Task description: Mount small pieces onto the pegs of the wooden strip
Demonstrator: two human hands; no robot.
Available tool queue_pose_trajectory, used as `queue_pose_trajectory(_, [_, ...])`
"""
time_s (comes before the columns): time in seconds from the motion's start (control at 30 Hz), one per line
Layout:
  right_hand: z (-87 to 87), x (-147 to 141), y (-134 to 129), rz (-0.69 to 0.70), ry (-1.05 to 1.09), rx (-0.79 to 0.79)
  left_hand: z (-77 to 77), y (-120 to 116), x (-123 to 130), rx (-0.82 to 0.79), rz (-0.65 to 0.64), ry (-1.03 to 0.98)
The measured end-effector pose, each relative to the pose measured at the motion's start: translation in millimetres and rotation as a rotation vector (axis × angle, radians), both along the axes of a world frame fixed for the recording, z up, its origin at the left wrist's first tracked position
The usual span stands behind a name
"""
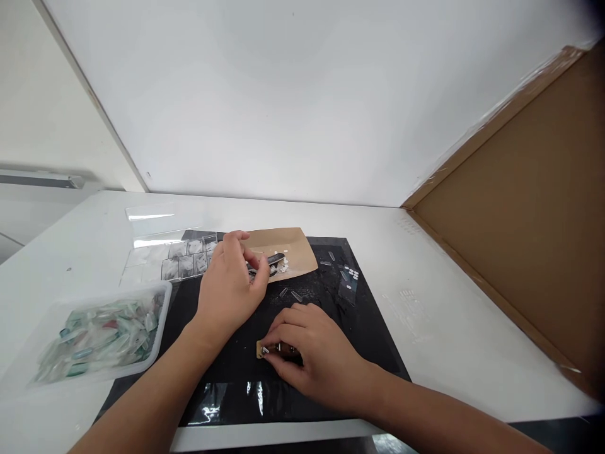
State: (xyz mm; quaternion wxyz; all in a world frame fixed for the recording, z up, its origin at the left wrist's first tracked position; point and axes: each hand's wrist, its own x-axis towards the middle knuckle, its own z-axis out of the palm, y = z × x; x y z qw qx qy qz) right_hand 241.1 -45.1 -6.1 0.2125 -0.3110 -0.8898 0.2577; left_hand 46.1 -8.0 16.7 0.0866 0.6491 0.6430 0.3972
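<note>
My left hand is over the left part of a kraft paper sheet, thumb and fingers bent together; whatever they hold, if anything, is hidden. Just past its thumb a dark, flat strip-shaped tool lies on the paper beside small white bits. Low over the black mat, my right hand has its thumb and fingertips closed on a small brown piece with a shiny bit at its end. A darker brown part shows beneath the palm. Clear nail-shaped tips lie between the hands and the paper.
To the left stands a translucent tub of small bagged items. Behind it lies a clear compartment box with its lid raised. A clear sheet with white oval pieces lies at the mat's right. Cardboard borders the white table's right side.
</note>
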Motion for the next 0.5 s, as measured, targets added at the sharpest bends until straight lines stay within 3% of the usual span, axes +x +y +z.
queue_pose_trajectory(0.5, [-2.4, 0.9, 3.5, 0.031, -0.011, 0.003, -0.5, -0.3, 0.2, -0.013, -0.008, -0.077])
